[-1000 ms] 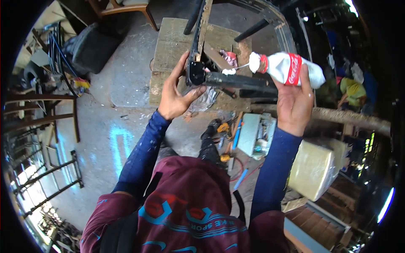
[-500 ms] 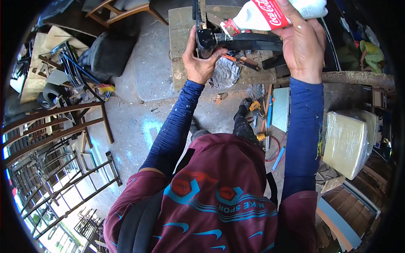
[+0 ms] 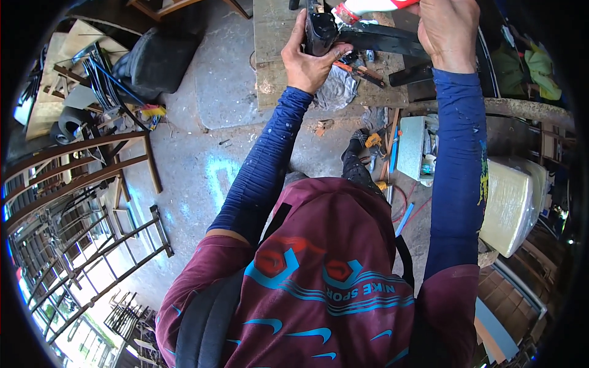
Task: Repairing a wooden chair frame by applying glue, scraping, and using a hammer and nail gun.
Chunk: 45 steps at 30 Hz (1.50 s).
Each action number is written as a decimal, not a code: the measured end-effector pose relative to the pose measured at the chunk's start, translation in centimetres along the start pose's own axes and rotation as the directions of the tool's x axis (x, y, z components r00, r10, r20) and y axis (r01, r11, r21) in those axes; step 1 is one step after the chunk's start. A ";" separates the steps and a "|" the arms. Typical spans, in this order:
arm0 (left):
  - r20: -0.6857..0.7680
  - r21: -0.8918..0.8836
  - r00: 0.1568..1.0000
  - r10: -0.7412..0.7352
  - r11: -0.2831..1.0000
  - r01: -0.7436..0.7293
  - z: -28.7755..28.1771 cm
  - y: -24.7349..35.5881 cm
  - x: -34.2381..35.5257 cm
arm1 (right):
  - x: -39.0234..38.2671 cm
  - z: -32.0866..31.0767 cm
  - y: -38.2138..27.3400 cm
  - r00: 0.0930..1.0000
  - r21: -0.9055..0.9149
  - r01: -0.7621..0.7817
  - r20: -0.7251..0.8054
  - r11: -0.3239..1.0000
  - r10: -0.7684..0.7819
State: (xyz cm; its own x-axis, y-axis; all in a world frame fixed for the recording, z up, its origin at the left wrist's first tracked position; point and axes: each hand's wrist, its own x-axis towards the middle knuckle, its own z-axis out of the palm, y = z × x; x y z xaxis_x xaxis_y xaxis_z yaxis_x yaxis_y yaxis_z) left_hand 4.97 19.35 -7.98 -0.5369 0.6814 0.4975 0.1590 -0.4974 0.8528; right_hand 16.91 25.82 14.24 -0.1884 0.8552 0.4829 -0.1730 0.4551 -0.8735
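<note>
My left hand [image 3: 308,66] is closed round the corner of a black wooden frame [image 3: 321,34], thumb on one side and fingers on the other. A black curved rail [image 3: 386,40] runs right from that corner. My right hand [image 3: 451,38] grips a white plastic bottle [image 3: 375,6] with a red label, partly cut off by the upper edge. The bottle lies tilted, its red capped end pointing left against the frame's joint. White matter shows beside the cap, and a white smear marks my left thumb. Whether anything flows out cannot be made out.
Under the frame is a worn wooden bench [image 3: 270,76] with a crumpled cloth [image 3: 336,89] and an orange-and-black hand tool [image 3: 366,76]. A yellow power tool [image 3: 373,141] lies by my foot. Wooden frames [image 3: 80,162] stand left; a wrapped foam block [image 3: 506,205] sits right.
The view has shifted a little. My left hand and the frame corner have moved slightly away and right; the bottle's capped end has come closer to the joint.
</note>
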 end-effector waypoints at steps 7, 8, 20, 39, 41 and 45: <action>0.012 -0.044 1.000 -0.012 0.999 0.013 0.0 0.1 0.0 | 0.2 -0.6 -0.2 0.999 -0.072 -0.032 0.009 0.997 0.033; 0.010 -0.034 1.000 -0.004 0.999 0.005 0.0 0.0 0.0 | 0.2 -0.6 -0.2 0.999 -0.072 -0.033 0.012 0.997 0.034; 0.021 -0.012 1.000 -0.006 1.000 0.007 -0.1 0.1 0.2 | 0.1 0.1 -1.4 0.998 -0.086 -0.059 -0.021 0.995 0.058; 0.121 -0.036 0.991 -0.063 0.997 0.068 -0.5 0.3 -0.1 | -0.9 -0.6 -0.7 0.981 0.006 -0.189 -0.031 0.982 0.189; 0.152 -0.016 0.987 -0.053 0.998 0.056 -0.6 0.6 -0.3 | -0.8 -0.5 -0.3 0.980 0.020 -0.199 -0.010 0.980 0.199; 0.172 -0.081 0.975 -0.142 0.984 0.158 -0.7 0.8 -0.3 | -0.1 0.5 0.7 1.000 -0.315 0.001 0.018 0.949 0.005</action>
State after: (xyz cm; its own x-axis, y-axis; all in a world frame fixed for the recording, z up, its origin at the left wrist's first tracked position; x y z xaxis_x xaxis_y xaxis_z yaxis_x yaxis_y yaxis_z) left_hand 4.63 18.38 -7.58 -0.4033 0.8274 0.3909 0.0048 -0.4253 0.9051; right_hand 16.35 25.91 13.64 -0.2064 0.8530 0.4793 0.1403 0.5106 -0.8483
